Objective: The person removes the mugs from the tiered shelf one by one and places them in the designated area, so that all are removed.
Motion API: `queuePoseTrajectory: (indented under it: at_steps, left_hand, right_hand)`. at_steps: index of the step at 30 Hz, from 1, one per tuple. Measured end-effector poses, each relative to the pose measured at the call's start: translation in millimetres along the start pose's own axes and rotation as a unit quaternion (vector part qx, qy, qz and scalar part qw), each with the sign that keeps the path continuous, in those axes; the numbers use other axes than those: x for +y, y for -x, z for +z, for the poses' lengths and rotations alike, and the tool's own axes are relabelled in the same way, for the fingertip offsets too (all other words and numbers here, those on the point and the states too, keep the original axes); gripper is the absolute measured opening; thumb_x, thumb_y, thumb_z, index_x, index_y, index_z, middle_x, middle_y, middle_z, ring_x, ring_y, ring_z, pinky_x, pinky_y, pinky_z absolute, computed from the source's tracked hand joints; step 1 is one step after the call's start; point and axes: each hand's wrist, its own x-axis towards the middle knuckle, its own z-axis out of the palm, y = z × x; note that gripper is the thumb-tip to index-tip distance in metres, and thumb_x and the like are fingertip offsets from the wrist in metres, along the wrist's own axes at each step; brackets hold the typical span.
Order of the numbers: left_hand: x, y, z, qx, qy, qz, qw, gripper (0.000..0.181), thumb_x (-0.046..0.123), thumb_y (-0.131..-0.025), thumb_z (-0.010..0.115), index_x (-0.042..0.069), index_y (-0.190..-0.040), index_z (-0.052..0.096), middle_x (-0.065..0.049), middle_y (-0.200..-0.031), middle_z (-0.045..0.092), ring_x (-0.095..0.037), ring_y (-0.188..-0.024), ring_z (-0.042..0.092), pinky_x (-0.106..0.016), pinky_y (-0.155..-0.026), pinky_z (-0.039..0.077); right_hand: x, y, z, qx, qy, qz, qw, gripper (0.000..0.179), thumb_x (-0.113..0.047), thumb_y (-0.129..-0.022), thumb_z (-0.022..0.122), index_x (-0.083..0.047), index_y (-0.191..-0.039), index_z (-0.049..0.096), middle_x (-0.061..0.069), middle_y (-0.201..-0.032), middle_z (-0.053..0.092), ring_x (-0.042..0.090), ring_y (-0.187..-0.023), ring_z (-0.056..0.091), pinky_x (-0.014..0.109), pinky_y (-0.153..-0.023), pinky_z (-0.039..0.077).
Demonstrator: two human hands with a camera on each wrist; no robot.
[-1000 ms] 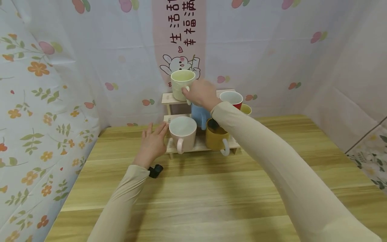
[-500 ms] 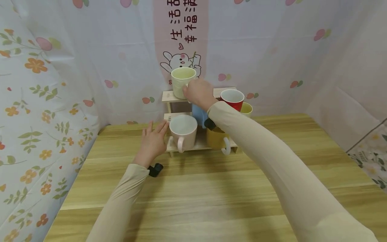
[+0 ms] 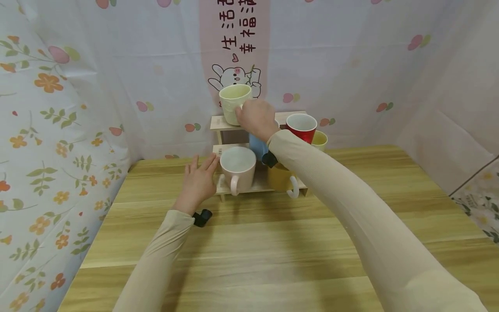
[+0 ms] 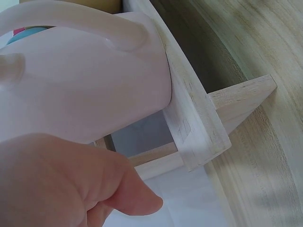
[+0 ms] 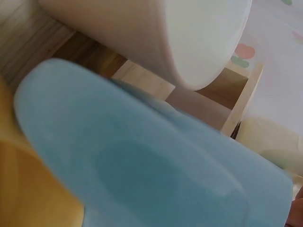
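Observation:
My right hand (image 3: 257,119) grips the handle of a pale green mug (image 3: 231,108), upright at the left end of the rack's top shelf. Only a bit of finger (image 5: 297,213) shows at the right wrist view's edge. My left hand (image 3: 199,184) lies beside the wooden rack (image 3: 218,149), fingers extended, fingertips at its left side. Close to it, a pink mug (image 3: 248,175) stands on the bottom shelf, handle forward; the left wrist view shows its side above my thumb (image 4: 137,196). Under my right hand a blue mug (image 3: 256,148) is partly hidden.
A mustard mug (image 3: 277,180) with a pale handle stands on the bottom shelf's right, partly behind my right forearm. Farther right are a red mug (image 3: 309,136) with a white inside and a yellow mug (image 3: 320,139). The wood-grain table (image 3: 241,251) extends in front; a printed cloth (image 3: 331,73) hangs behind.
The pale green mug and my right hand have shifted slightly left along the top shelf, and the right wrist has turned a little. My left hand keeps its place at the rack.

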Motion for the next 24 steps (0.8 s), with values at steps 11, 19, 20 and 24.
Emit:
queuePoseTrajectory:
  at_steps: [11, 19, 20, 24]
  left_hand:
    - [0.5, -1.7, 0.1, -0.004, 0.0, -0.007, 1.0, 0.075, 0.005, -0.084, 0.055, 0.015, -0.153, 0.025, -0.002, -0.16, 0.018, -0.046, -0.145, 0.004, -0.065, -0.113, 0.012]
    - [1.3, -3.1, 0.4, -0.006, 0.001, -0.009, 0.9999, 0.076, 0.005, -0.085, 0.055, 0.015, -0.153, 0.024, -0.002, -0.161, 0.018, -0.046, -0.145, 0.003, -0.066, -0.113, 0.011]
    - [1.6, -3.4, 0.3, -0.007, 0.001, -0.01, 0.9999, 0.076, 0.005, -0.085, 0.055, 0.015, -0.153, 0.024, -0.002, -0.161, 0.017, -0.046, -0.145, 0.003, -0.066, -0.113, 0.011]
    - [1.6, -3.2, 0.0, -0.009, 0.002, -0.009, 0.9999, 0.076, 0.006, -0.084, 0.056, 0.015, -0.153, 0.024, -0.002, -0.161, 0.017, -0.046, -0.145, 0.002, -0.066, -0.113, 0.01]
  right_hand:
    - [4.3, 0.8, -6.5, 0.057, -0.007, -0.019, 0.9982, 0.052, -0.039, -0.101, 0.032, -0.01, -0.062, 0.051, 0.007, -0.068, 0.055, 0.023, -0.062, 0.053, 0.034, -0.05, 0.043]
    - [17.1, 2.1, -13.6, 0.066, -0.021, -0.019, 0.9974, 0.051, -0.038, -0.1, 0.031, -0.011, -0.059, 0.046, 0.006, -0.066, 0.052, 0.024, -0.061, 0.051, 0.035, -0.048, 0.039]
    - [19.1, 1.9, -14.8, 0.068, -0.023, -0.018, 0.9973, 0.051, -0.038, -0.1, 0.031, -0.011, -0.059, 0.046, 0.006, -0.065, 0.051, 0.024, -0.061, 0.05, 0.034, -0.047, 0.038]
    - [24.7, 2.3, -20.4, 0.063, -0.033, -0.003, 0.9975, 0.053, -0.039, -0.1, 0.032, -0.008, -0.062, 0.05, 0.008, -0.067, 0.054, 0.025, -0.063, 0.051, 0.036, -0.051, 0.04]
